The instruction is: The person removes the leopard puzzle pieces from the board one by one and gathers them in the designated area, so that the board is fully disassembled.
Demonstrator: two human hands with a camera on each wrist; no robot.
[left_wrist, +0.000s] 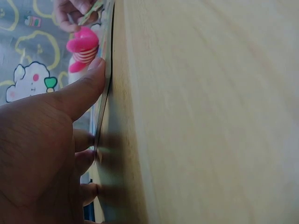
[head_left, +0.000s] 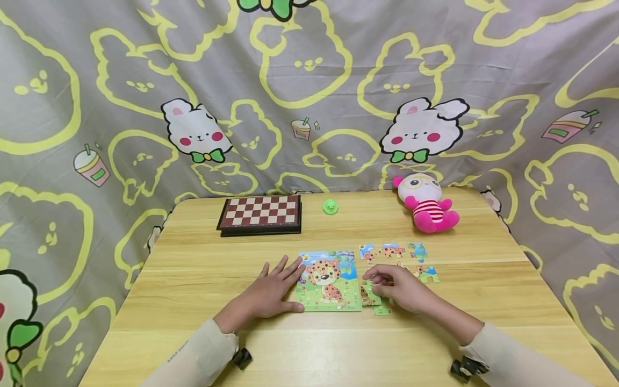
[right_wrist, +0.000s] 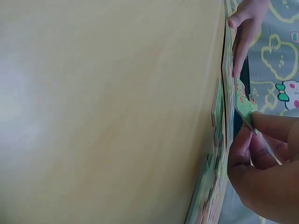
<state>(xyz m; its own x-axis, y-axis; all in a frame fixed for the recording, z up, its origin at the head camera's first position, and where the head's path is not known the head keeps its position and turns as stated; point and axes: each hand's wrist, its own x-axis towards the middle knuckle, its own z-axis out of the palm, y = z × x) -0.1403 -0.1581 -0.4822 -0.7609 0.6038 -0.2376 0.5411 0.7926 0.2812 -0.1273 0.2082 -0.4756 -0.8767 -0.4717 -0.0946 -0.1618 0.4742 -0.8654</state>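
A square leopard-picture puzzle (head_left: pixel 329 277) lies flat on the table. My left hand (head_left: pixel 266 294) rests at its left side with fingers spread, and the thumb (left_wrist: pixel 88 86) touches the edge in the left wrist view. My right hand (head_left: pixel 403 289) is just off the puzzle's right side. Between its thumb and fingers it pinches a puzzle piece (right_wrist: pixel 245 106), green with some orange spotted print, raised above the table. Beneath that piece, another green piece (head_left: pixel 383 311) lies on the table. Several loose pieces (head_left: pixel 391 251) lie beyond the right hand, partly hidden by it.
A folded chessboard (head_left: pixel 261 210) lies at the back left of the wooden table (head_left: pixel 232 247). A small green duck (head_left: pixel 330 206) is near the back middle. The pink-and-white plush toy (head_left: pixel 427 207) sits at the back right. A patterned curtain (head_left: pixel 290 70) hangs behind.
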